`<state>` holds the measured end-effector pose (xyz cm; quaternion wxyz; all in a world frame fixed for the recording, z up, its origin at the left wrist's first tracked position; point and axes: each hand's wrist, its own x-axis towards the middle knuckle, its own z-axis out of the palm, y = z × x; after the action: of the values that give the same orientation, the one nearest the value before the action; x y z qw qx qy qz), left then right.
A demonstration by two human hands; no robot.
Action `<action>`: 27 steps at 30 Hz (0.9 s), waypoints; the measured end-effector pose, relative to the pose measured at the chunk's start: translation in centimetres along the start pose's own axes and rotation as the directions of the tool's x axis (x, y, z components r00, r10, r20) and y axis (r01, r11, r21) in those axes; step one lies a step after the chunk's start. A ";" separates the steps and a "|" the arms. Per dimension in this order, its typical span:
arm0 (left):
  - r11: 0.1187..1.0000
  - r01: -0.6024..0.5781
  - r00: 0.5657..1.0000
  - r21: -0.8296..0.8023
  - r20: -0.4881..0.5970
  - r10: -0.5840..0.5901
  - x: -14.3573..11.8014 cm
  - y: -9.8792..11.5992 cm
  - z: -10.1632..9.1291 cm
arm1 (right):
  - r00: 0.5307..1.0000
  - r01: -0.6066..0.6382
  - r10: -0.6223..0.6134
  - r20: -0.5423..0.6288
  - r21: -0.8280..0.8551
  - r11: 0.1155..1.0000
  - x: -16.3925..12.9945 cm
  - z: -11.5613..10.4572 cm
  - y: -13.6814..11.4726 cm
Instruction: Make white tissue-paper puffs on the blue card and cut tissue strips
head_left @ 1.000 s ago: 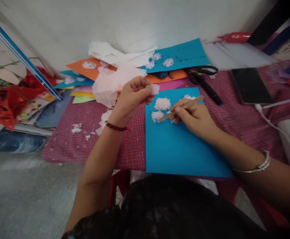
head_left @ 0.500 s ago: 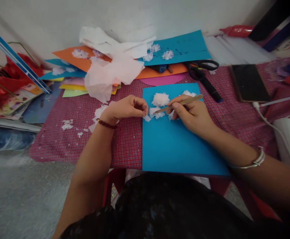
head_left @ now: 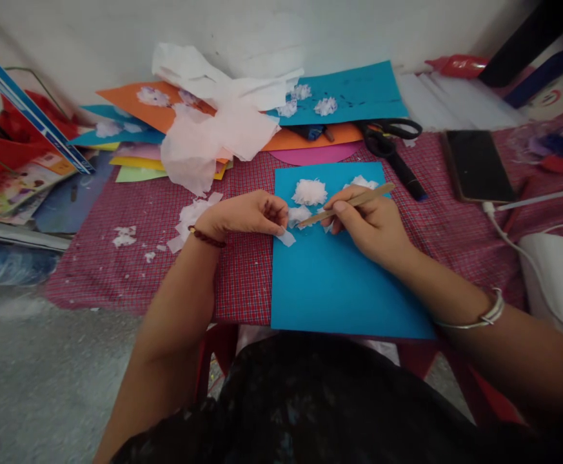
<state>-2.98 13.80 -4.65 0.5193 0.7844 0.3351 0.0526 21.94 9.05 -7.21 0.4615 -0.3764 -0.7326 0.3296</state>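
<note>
With the left hand (head_left: pixel 242 216) pinching a white tissue scrap (head_left: pixel 286 238) at the blue card's (head_left: pixel 339 283) nine-o'clock edge and the right hand (head_left: pixel 373 225) gripping a wooden stick (head_left: pixel 346 205), risks tearing the scrap or dislodging tufts (head_left: pixel 309 191) at twelve.

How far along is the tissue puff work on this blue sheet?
Done: a few white puffs sit near the top of the blue sheet. In hand: left hand pinches a tissue scrap; right hand works a wooden stick at another puff. Left: most of the sheet is bare.
</note>
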 end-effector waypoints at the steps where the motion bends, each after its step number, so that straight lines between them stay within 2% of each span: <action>1: 1.000 0.006 1.000 -0.005 0.001 -0.006 0.0 -0.1 -0.1 | 1.000 0.022 -0.022 0.018 -0.027 0.999 0.0 0.1 0.0; 6: 0.996 0.024 1.000 -0.083 0.006 -0.023 -0.1 -0.4 -0.2 | 0.992 0.115 -0.105 0.075 -0.133 0.984 0.0 0.2 0.0; 11: 0.995 0.025 1.000 -0.101 0.015 -0.023 0.2 -0.5 0.1 | 0.994 0.104 -0.093 0.062 -0.207 0.973 -0.3 0.2 0.0; 15: 0.997 0.007 0.994 -0.080 -0.104 -0.015 0.6 -0.6 0.7 | 0.996 0.087 -0.082 0.031 -0.192 0.977 -0.3 0.2 0.2; 18: 0.994 0.022 0.969 -0.108 -0.241 -0.048 1.1 -0.4 1.3 | 0.997 0.076 -0.076 0.007 -0.153 0.985 -0.1 0.1 0.4; 20: 0.992 0.034 0.953 -0.124 -0.296 -0.070 1.3 -0.1 1.7 | 0.997 0.072 -0.074 -0.012 -0.132 0.989 -0.1 0.1 0.5; 27: 0.995 0.056 0.935 -0.080 -0.346 -0.080 1.8 0.1 2.1 | 0.991 -0.017 0.012 -0.135 -0.041 0.999 -0.7 -0.1 0.0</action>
<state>-0.65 13.13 -6.03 0.4799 0.7323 0.4466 0.1843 22.25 8.46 -7.43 0.4994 -0.4126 -0.7039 0.2913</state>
